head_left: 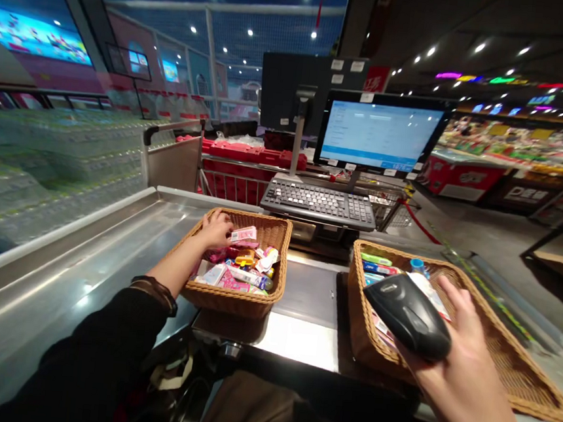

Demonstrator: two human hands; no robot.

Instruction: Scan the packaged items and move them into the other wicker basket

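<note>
L grip (217, 230) in bskt (234, 305) w/ pkgs (247, 277); R grip (468, 355) holds blk scanner (403, 311).

So the black handheld scanner (403, 313) was up in the air in front of the right wicker basket (357, 326), tilted, its broad end angled up and left, blocking part of the packs in there. The left wicker basket (234, 305), tan and woven, sat upright on the bench (304, 288) with a messy heap of small colourful packs inside. A flat pink and white packet (243, 234) lay on top near the far side, and a whitish tube-like pack (250, 278) lay lengthwise closer to the front.
</note>
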